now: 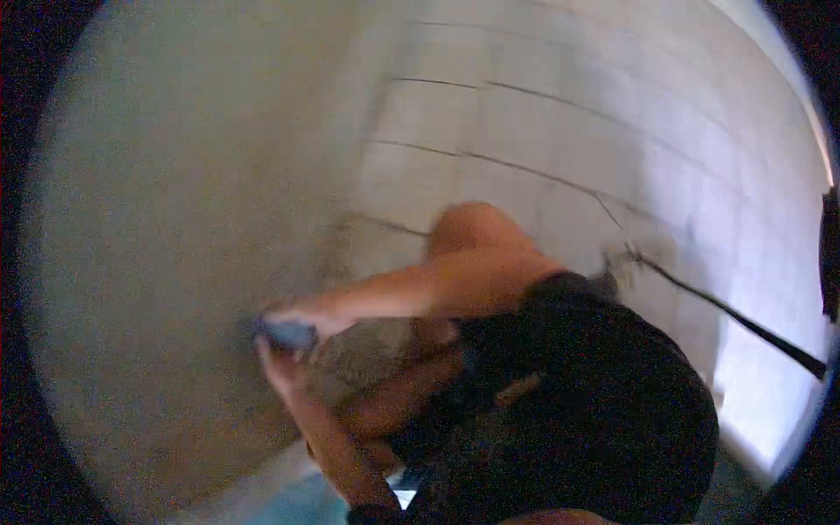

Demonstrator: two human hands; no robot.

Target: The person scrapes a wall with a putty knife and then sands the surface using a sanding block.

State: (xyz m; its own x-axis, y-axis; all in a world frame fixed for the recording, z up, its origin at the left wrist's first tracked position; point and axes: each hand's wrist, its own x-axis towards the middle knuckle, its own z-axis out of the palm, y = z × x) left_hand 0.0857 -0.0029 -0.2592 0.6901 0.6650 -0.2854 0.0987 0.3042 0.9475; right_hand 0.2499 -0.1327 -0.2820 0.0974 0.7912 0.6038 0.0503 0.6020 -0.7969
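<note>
A small dark blue-grey object [290, 334], rounded and smeared by motion, sits between my two hands close over the grey-brown surface. My right hand [306, 315] reaches in from above in the view, its fingers closed round the object's upper side. From below, my left hand [280, 363] grips the same object with the fingers bent against its near edge. What kind of thing it is I cannot tell. My bent knee [472, 223] shows beyond my right forearm, and my black clothing [595, 402] fills the lower right.
Pale blocks or slabs [560, 131] with dark joint lines spread across the upper right. A thin black pole or cable [735, 313] slants at the right. A bluish patch [289, 494] lies at the bottom, and bright light falls on the right side.
</note>
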